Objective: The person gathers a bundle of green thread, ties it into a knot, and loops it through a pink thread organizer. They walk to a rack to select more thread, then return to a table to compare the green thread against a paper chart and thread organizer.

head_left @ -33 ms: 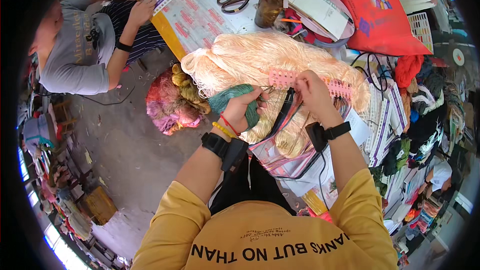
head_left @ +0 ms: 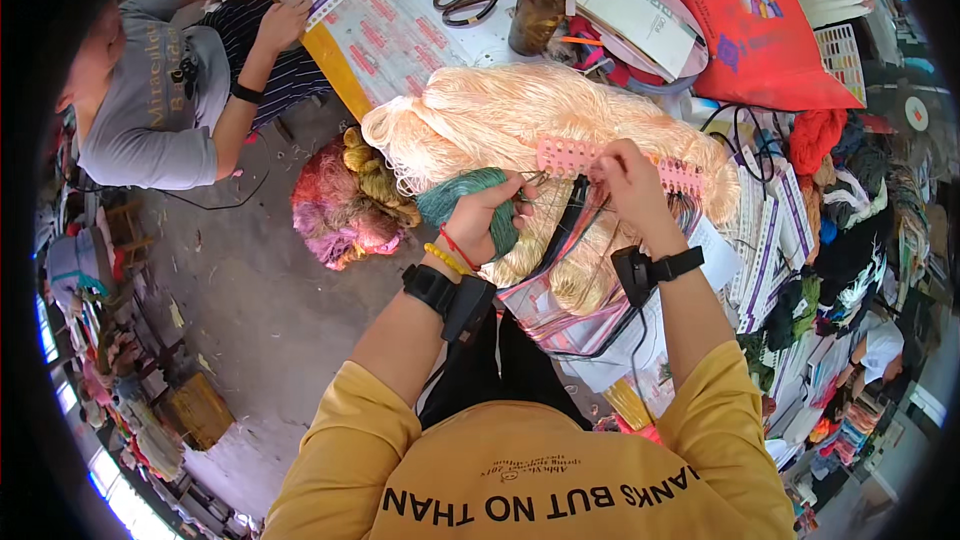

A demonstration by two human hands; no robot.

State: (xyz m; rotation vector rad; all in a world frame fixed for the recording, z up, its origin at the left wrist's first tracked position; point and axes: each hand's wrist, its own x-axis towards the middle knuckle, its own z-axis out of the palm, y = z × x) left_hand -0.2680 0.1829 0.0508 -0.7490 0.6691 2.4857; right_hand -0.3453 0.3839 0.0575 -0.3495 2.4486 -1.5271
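Note:
My left hand (head_left: 478,224) is closed round a teal skein of thread (head_left: 462,186), and a few loose strands run out past its fingertips. Just to the right, my right hand (head_left: 634,190) has thumb and fingers pinched together at a pink punched card (head_left: 562,157); whatever is between the fingertips is too small to make out. Bundles of coloured threads (head_left: 550,292) hang from the card toward me. Beneath card and hands lies a large, pale peach hank of thread (head_left: 520,105), spread over the table.
Scissors (head_left: 468,2), a brown-filled jar (head_left: 538,15) and a red bag (head_left: 765,30) lie beyond the hank. Pink, red and olive skeins (head_left: 345,205) hang at its left. White strip cards (head_left: 765,250) and yarn piles crowd the right. Another person (head_left: 165,90) works at far left.
My right hand has shifted very slightly at the pink card, its fingers bending a little. The left hand and the teal skein stay where they were.

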